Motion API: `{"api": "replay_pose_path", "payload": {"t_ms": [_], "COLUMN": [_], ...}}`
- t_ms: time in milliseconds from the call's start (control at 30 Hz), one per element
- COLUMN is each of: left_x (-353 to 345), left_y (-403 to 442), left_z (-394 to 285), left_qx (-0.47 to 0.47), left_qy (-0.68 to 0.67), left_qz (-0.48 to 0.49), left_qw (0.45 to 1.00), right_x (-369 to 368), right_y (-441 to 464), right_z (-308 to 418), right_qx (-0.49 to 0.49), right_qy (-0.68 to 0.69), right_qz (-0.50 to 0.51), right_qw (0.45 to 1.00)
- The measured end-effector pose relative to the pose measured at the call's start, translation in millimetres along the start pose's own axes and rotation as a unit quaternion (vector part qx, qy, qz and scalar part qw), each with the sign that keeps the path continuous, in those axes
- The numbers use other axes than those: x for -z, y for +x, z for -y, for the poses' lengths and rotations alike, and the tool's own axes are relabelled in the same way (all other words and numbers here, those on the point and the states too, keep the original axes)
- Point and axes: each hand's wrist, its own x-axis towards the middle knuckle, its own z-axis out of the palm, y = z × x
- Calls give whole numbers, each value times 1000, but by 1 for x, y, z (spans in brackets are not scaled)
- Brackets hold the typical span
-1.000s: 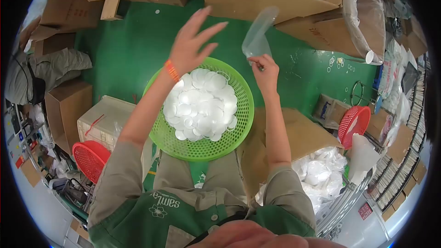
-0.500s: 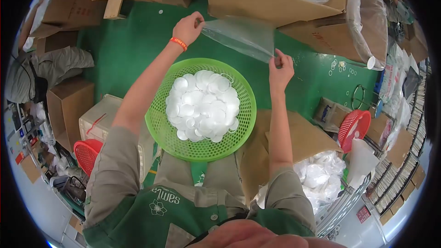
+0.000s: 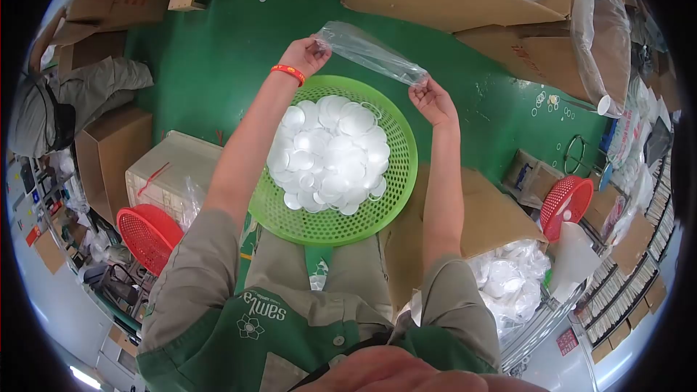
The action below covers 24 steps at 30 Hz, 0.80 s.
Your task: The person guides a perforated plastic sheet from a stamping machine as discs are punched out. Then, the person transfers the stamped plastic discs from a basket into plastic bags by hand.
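Note:
A clear plastic bag [image 3: 372,52] is stretched between my two hands, beyond the far rim of a green basket. My left hand [image 3: 308,56], with an orange band at its wrist, pinches one end of the bag. At the other end, my right hand [image 3: 434,101] grips the bag with fingers curled. Below them the round green basket [image 3: 398,196] rests over my lap, heaped with white discs [image 3: 330,152].
Cardboard boxes [image 3: 435,0] stand ahead, and another box [image 3: 479,210] at my right lies beside filled clear bags [image 3: 512,276]. Red baskets [image 3: 149,236] sit at both sides. At far left is a person's grey-clothed leg [image 3: 109,91]. White rings lie on the green floor [image 3: 239,51].
My left hand has gone from open and empty to gripping the bag's other end. The bag, first hanging from my right hand, is now pulled out between both hands.

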Motion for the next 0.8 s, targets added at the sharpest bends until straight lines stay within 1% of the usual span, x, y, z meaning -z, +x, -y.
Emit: {"api": "replay_pose_path", "payload": {"t_ms": [33,100,133,167,200,233,267,300,333,367,400,433,467,500,533,567,633,667,700,733,767,800], "left_x": [11,41,48,53,55,55,55,61,71,81,93,104,116,126,132,138,143,146,149,149,150,148], "left_y": [12,40,40,43,42,40,39,36,31,24,19,13,7,-1,-9,-17,-27,-28,-28,-26,-21,-17], "left_z": [-2,-9,-9,-10,-10,-11,-11,-15,-23,-28,-31,-35,-38,-41,-44,-44,-44,-43,-42,-43,-45,-48], "left_qx": [0,62,70,71,-17,-104,-151,-150,-148,-143,-140,-131,-120,-118,-139,-159,-143,-117,-90,-111,-112,-59], "left_qy": [-1,-24,-22,-22,77,174,298,299,403,500,501,531,561,561,536,510,504,489,474,492,490,415], "left_qz": [0,128,221,220,229,234,150,147,189,229,226,219,211,207,235,262,262,248,234,251,249,255], "left_qw": [1000,990,972,973,970,951,931,931,883,823,824,808,791,793,799,804,811,828,844,826,828,871], "right_x": [-4,-13,-16,-13,-4,3,10,16,23,31,37,37,36,32,30,27,26,28,25,21,18,18], "right_y": [-1,-1,1,6,16,23,28,29,26,23,16,5,-6,-18,-25,-28,-31,-29,-30,-32,-34,-34], "right_z": [-1,-4,-7,-10,-12,-15,-16,-18,-21,-23,-28,-36,-45,-53,-59,-61,-64,-62,-63,-63,-63,-64], "right_qx": [-1,53,69,68,94,118,124,122,113,103,92,89,76,60,39,34,81,56,53,57,62,65], "right_qy": [-1,-138,-194,-194,-210,-227,-263,-262,-297,-332,-329,-327,-389,-448,-427,-427,-496,-498,-499,-517,-535,-538], "right_qz": [0,69,52,51,67,84,80,80,90,99,117,117,95,73,113,112,118,116,116,121,127,125], "right_qw": [1000,987,977,977,971,963,953,954,944,932,933,933,913,889,896,897,856,857,857,846,833,831]}}
